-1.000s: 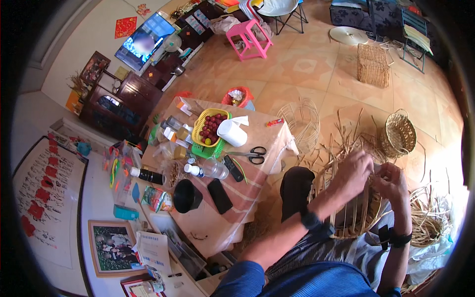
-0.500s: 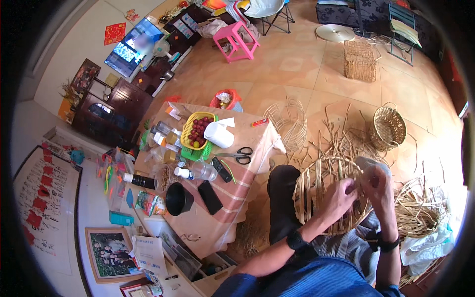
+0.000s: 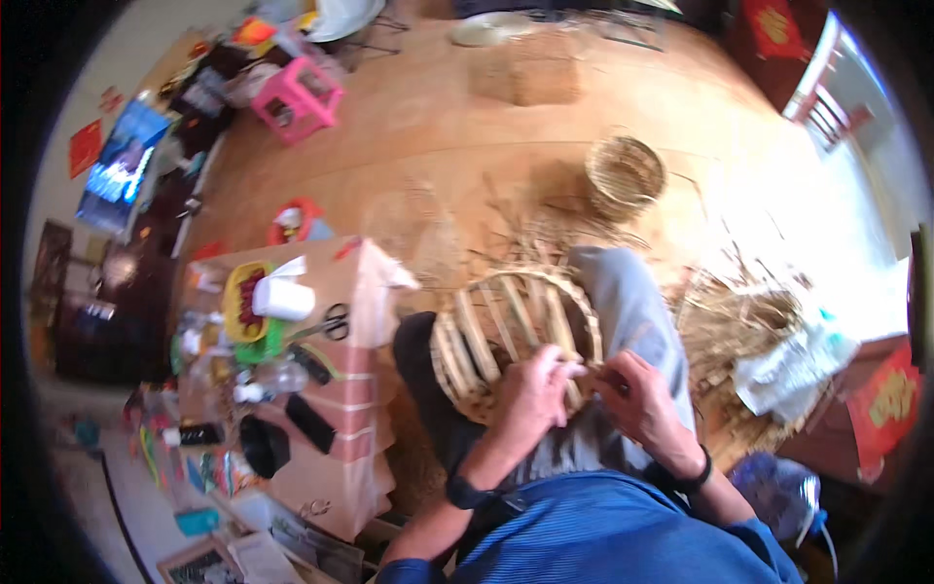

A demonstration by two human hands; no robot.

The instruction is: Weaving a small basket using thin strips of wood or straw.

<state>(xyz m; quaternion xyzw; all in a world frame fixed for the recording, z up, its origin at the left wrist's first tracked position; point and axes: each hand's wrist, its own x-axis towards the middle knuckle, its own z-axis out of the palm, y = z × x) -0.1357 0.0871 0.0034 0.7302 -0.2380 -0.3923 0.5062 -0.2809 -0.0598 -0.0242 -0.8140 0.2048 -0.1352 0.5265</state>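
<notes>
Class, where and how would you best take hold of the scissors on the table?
Probably by the black handle loops of the scissors, coming from the right-hand edge of the table: the loops lie toward that edge, while the blades point left, farther in.

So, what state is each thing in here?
slatted round basket: gaps between its slats
left hand: fingers bent, over the basket; grip blurred
right hand: fingers curled; grip unclear
television: on
pink plastic stool: standing
yellow basket: holding red fruit
scissors: blades too blurred to tell
</notes>
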